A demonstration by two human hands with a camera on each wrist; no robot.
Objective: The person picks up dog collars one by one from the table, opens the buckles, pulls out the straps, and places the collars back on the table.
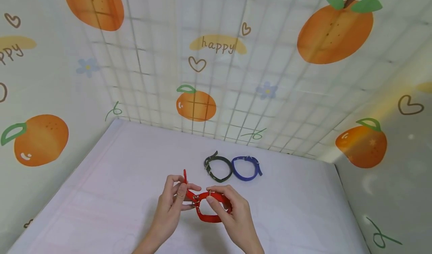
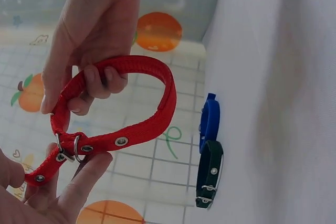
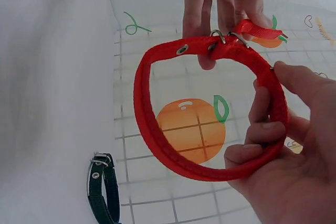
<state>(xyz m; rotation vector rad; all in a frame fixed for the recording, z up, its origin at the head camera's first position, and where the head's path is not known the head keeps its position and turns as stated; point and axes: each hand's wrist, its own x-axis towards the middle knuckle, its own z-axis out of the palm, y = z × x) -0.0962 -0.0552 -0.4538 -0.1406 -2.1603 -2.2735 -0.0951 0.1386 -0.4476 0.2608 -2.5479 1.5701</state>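
Holding the red collar between both hands, you have it raised over the counter, nearer to you than the other two collars. Your left hand pinches the free end between thumb and forefinger, its other fingers reaching by the metal fittings. Your right hand grips the loop, fingers curled round the band, thumb and forefinger at a thin metal piece too small to make out. Beyond them lie the green collar and the blue collar, side by side, each closed into a ring. The step in hand looks like working the red strap at its fittings; whether the prong sits in an eyelet, you cannot tell from here. The next move seems to call for your right hand to steady the loop while your left guides the free end, keeping the band untwisted
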